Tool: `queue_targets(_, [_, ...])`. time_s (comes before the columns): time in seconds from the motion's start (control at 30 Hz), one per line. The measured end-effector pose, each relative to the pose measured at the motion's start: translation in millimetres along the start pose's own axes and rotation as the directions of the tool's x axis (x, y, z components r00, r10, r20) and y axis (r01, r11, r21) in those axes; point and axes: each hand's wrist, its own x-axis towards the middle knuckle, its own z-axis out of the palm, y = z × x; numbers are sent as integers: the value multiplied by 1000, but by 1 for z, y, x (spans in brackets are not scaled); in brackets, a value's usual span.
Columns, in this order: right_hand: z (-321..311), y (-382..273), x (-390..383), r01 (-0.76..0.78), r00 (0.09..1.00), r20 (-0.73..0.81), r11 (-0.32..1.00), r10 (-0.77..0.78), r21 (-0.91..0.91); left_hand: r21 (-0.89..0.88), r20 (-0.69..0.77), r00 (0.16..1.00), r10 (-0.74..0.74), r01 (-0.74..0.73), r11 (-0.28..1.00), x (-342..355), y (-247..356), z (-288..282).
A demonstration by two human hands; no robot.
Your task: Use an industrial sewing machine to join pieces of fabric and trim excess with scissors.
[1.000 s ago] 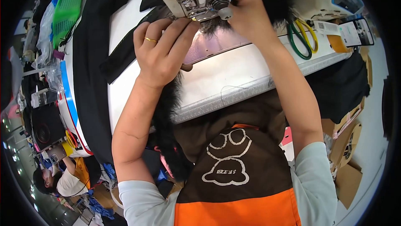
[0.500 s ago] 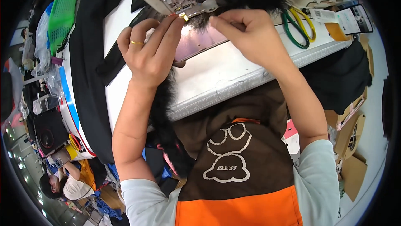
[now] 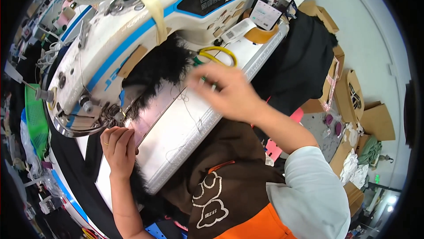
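My left hand [image 3: 118, 148] is beside the needle area of a white sewing machine [image 3: 119, 31], its fingers curled and pressed together on the edge of black fur fabric [image 3: 165, 64]. Its thumb is mostly hidden. The fur passes under the machine arm, and more of it hangs below my left wrist. Blurred by motion, my right hand [image 3: 225, 91] is raised over the front of the white table [image 3: 176, 124]. It is close to scissors with yellow and green handles [image 3: 221, 49]; whether it touches them I cannot tell. Loose dark threads lie on the tabletop.
A clear ruler strip [image 3: 174, 168] runs along the table's front edge. A lit phone [image 3: 270, 7] stands at the far right beside a tape roll [image 3: 261, 35]. Black cloth [image 3: 293, 58] hangs off the right end, with cardboard boxes [image 3: 377, 122] beyond. A green basket [image 3: 37, 122] is at left.
The view has swung to the right, showing more of the machine and its panel. My right hand has left the fur near the needle and moved right toward the scissors. My left hand stays by the needle.
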Motion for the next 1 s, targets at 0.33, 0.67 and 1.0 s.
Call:
queue_targets(0.33, [-81, 65, 62, 74, 901, -380, 938, -208, -340, -15, -13, 996, -87, 87, 996, -2, -3, 4])
queue_targets(0.67, [-84, 74, 65, 100, 889, -389, 932, -240, -348, -12, -12, 999, -33, 33, 999, 5, 1, 4])
queue_targets(1.0, [-102, 63, 65, 72, 923, -295, 864, -248, -498, -5, -20, 998, -60, 60, 998, 8, 5, 4])
